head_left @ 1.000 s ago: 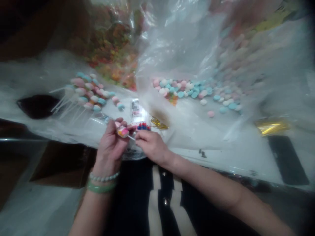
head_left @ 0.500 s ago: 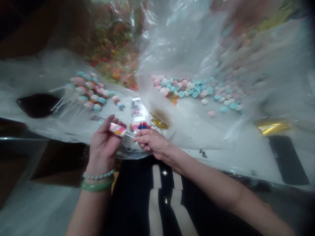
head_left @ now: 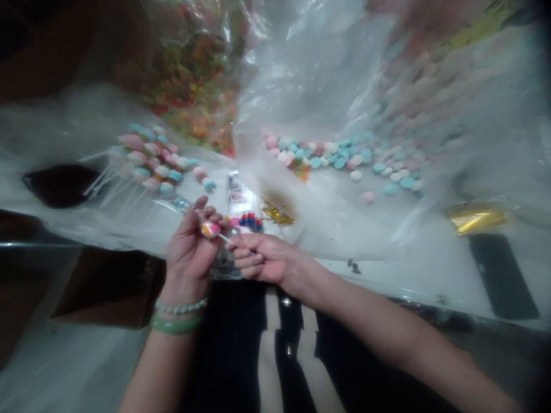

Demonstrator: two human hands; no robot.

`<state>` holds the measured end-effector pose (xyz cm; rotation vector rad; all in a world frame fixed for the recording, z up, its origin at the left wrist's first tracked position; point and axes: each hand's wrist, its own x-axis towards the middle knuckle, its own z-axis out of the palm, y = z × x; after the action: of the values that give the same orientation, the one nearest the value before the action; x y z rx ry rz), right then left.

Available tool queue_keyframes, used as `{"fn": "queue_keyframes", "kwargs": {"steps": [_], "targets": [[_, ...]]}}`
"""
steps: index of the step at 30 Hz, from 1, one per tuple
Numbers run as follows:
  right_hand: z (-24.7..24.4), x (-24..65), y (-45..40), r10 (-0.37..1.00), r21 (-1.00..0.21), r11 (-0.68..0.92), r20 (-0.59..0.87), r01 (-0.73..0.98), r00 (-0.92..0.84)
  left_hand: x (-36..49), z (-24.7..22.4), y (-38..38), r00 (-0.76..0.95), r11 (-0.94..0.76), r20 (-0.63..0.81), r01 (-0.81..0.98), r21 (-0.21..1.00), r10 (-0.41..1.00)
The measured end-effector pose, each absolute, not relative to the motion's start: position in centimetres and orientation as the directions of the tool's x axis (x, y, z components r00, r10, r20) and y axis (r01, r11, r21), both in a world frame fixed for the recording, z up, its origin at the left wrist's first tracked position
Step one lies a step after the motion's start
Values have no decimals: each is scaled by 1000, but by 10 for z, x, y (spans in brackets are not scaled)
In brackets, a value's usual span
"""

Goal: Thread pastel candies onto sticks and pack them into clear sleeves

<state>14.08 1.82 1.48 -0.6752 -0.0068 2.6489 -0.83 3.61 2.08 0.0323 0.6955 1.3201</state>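
Observation:
Between my two hands is a marshmallow lollipop [head_left: 210, 229] in a printed pink, yellow and white wrapper, its white stick slanting down to the right. My left hand [head_left: 192, 244], palm up, has its fingers around the wrapped head. With fingertips pinched, my right hand [head_left: 262, 256] grips the stick just below the wrapper. Just behind the hands lies a stack of printed clear bags [head_left: 242, 201]. Beside the bags are gold twist ties [head_left: 278, 212]. Whether a tie is in my right fingers is too blurred to tell.
Lollipops on white sticks [head_left: 150, 158] are piled at the left. Loose pink, blue and white candies [head_left: 340, 155] spread from a large plastic bag, with orange and green gummies [head_left: 193, 115] behind. A gold bundle [head_left: 476, 218] and a dark phone-like slab [head_left: 503, 275] lie right. An open cardboard box [head_left: 107, 287] stands lower left.
The wrapper, loose and flat before, now sits bunched around the lollipop's head. My left hand has shifted slightly right, and my right fingers sit closer to the head.

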Motion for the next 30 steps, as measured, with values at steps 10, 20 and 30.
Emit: {"fn": "queue_keyframes", "kwargs": {"steps": [10,20,30], "targets": [[15,136,3,958,-957,-106,-171,268,-231,-26,26,45,-146,299,-672,-813,500,726],[11,127,-2,943,-877,84,-85,474,-323,2,22,36,-51,349,-681,-830,436,730],[11,140,9,922,-950,-245,-290,192,-258,-23,14,43,-175,220,-601,-822,526,780]]}}
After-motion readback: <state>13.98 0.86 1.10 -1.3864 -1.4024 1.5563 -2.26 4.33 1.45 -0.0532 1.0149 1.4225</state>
